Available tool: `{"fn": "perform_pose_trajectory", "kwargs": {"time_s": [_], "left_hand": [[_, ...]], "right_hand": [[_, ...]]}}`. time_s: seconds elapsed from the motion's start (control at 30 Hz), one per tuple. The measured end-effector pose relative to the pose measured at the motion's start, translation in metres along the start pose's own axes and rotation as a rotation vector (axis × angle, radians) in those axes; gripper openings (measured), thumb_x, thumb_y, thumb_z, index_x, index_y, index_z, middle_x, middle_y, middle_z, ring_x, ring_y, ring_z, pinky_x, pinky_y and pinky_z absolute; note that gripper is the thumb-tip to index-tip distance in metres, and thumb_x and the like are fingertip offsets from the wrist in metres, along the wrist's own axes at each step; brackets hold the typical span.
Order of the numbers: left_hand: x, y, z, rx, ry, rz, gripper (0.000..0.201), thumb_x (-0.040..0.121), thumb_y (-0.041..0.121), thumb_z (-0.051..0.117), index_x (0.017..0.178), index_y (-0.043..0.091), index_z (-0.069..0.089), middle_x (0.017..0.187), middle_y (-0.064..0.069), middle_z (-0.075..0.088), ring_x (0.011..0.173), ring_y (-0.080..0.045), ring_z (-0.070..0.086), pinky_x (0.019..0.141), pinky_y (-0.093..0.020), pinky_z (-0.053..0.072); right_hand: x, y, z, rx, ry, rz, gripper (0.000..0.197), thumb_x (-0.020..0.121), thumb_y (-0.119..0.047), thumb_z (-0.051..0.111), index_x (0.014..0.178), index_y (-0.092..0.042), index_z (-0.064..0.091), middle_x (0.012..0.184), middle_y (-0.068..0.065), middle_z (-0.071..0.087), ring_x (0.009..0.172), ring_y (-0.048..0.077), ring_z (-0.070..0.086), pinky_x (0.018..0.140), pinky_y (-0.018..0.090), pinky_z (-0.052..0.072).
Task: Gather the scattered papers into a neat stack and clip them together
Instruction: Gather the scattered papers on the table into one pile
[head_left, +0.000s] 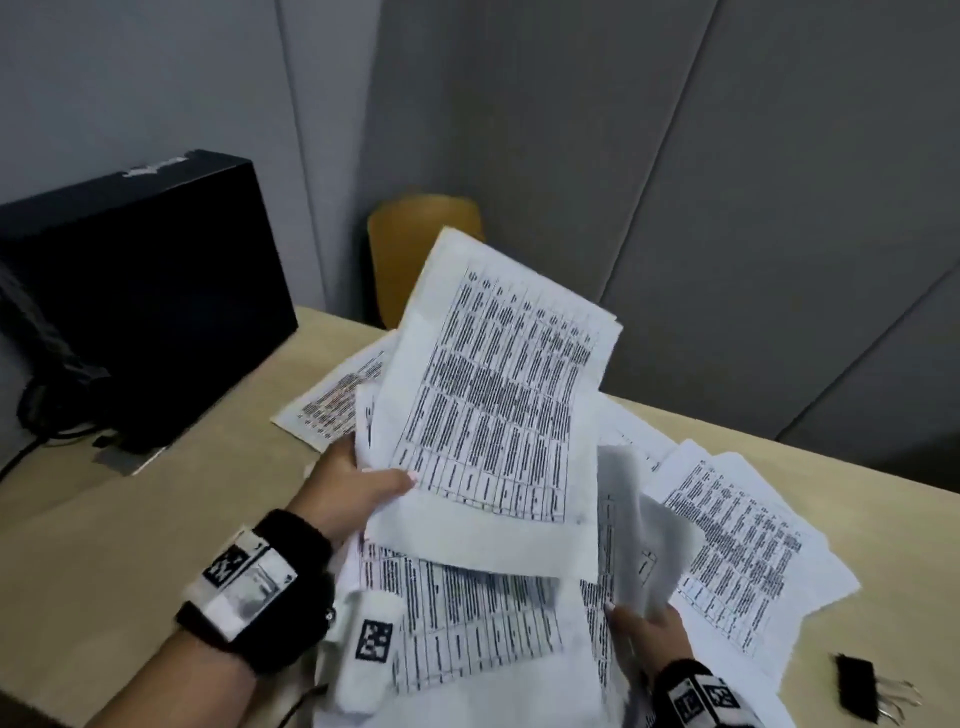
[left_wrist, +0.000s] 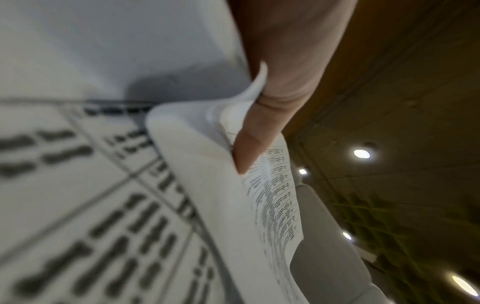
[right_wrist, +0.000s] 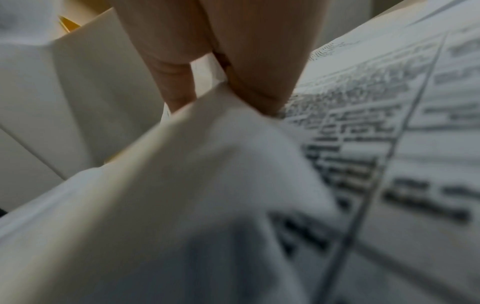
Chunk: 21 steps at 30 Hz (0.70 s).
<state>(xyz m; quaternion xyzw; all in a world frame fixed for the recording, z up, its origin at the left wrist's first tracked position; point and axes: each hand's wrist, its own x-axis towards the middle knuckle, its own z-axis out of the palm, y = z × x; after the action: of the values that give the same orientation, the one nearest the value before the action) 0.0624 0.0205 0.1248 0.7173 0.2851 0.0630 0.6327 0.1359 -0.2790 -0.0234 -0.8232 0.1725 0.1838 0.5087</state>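
Grey wall panels back a beige table (head_left: 156, 519). Head view: left hand (head_left: 353, 483) grips raised papers (head_left: 493, 405) at centre; right hand (head_left: 649, 631) pinches a sheet (head_left: 644, 530) lower right; clip (head_left: 857, 693) bottom right. Wrist views: fingers (left_wrist: 259, 144) clasp paper; fingers (right_wrist: 259, 82) pinch paper.

The papers (head_left: 488, 395) are white, printed with black tables of ruled lines and dense rows of text; the sheet at the far left (head_left: 332, 405) carries a faint reddish tint over its print. The tabletop (head_left: 156, 519) is pale beige. A binder clip (head_left: 860, 693) at the near right is black with silver wire handles. The box (head_left: 140, 291) at the far left is black with a small white mark on its top edge. The chair (head_left: 410, 244) behind is mustard yellow. The wall panels (head_left: 675, 156) are grey. Both wrist bands (head_left: 270, 582) are black with white tags bearing black-and-white square codes.
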Motion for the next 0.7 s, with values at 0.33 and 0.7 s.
{"fn": "perform_pose_trajectory", "kwargs": {"time_s": [0.33,0.7], "left_hand": [[0.047,-0.083,0.055,0.383,-0.085,-0.192,0.042,0.073,-0.001,0.068,0.114,0.007,0.059,0.099,-0.013,0.067,0.091,-0.026,0.062,0.087,-0.035,0.050],[0.053,-0.111,0.084,0.287,-0.013,-0.075,0.021,0.074,0.033,0.073,0.092,0.023,0.067,0.096,-0.003,0.072,0.090,-0.026,0.067,0.086,-0.045,0.054]], "right_hand": [[0.013,0.016,-0.004,0.130,-0.090,0.093,0.006,0.082,-0.011,0.058,0.077,-0.008,0.059,0.045,-0.004,0.052,0.048,0.017,0.047,0.050,0.024,0.037],[0.006,0.022,-0.005,0.115,-0.075,0.059,0.027,0.079,-0.010,0.064,0.102,0.002,0.055,0.071,0.010,0.059,0.060,0.022,0.054,0.052,0.026,0.046]]}}
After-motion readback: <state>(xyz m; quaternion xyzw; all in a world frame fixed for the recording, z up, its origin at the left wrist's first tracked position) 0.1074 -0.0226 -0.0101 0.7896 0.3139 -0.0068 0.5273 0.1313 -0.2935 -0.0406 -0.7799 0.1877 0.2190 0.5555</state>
